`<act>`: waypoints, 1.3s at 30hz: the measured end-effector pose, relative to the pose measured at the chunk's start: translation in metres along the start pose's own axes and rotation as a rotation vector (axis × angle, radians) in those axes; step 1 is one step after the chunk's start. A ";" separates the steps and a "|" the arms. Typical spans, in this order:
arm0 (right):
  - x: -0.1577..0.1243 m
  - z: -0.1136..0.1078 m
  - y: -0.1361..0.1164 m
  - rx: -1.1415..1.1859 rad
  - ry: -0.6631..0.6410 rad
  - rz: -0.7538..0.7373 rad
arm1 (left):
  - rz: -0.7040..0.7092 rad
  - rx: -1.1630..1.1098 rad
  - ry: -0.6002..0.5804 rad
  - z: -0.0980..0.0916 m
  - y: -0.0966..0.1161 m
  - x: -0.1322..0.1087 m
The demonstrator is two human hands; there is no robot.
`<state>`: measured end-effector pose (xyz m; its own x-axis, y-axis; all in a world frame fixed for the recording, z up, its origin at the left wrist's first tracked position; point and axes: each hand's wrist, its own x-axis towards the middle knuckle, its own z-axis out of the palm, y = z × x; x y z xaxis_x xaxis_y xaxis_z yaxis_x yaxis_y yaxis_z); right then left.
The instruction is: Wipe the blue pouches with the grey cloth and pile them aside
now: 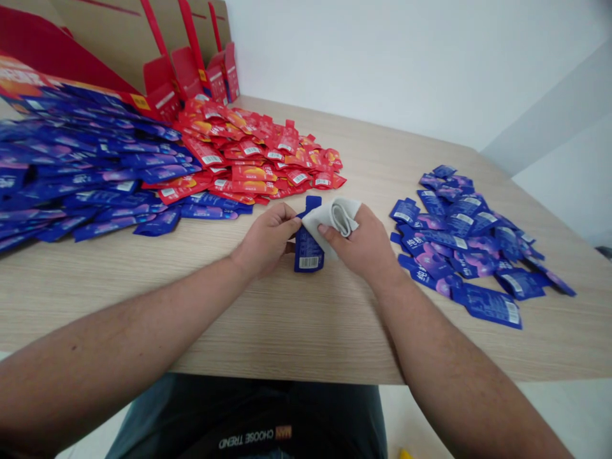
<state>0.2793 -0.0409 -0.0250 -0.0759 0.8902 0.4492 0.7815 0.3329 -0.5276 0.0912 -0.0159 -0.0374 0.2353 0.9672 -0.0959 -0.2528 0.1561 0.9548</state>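
Sachet, blue foil, barcoded, pinched by left hand; right hand clasps pale cloth against its top.

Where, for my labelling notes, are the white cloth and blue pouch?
White cloth (pixel 329 218), head view, on its folded top.
Blue pouch (pixel 307 254), head view, on its front above the barcode.

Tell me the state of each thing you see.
Left hand, pinching the blue sachet's edge.
Right hand, pressing the white cloth onto the sachet.
The white cloth, crumpled.
The blue sachet, barcode up.
Red sachets, heaped.
Left blue sachets, piled overlapping.
Right blue sachets, loosely spread.
Cardboard cartons, open.
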 end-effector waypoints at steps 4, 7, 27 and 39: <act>0.002 -0.002 0.005 0.037 0.060 0.011 | -0.010 0.083 -0.090 0.000 0.001 -0.005; 0.004 -0.003 0.005 0.056 0.087 0.022 | 0.010 0.106 -0.133 -0.001 0.001 -0.007; 0.000 -0.003 -0.003 0.049 -0.048 -0.026 | -0.086 -0.109 -0.051 0.003 -0.001 -0.004; -0.004 0.000 -0.013 -0.045 -0.183 -0.150 | -0.055 -0.123 0.056 0.004 0.001 0.001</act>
<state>0.2695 -0.0485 -0.0197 -0.3006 0.8749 0.3797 0.7798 0.4547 -0.4303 0.0950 -0.0158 -0.0355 0.2002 0.9655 -0.1664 -0.3550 0.2298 0.9062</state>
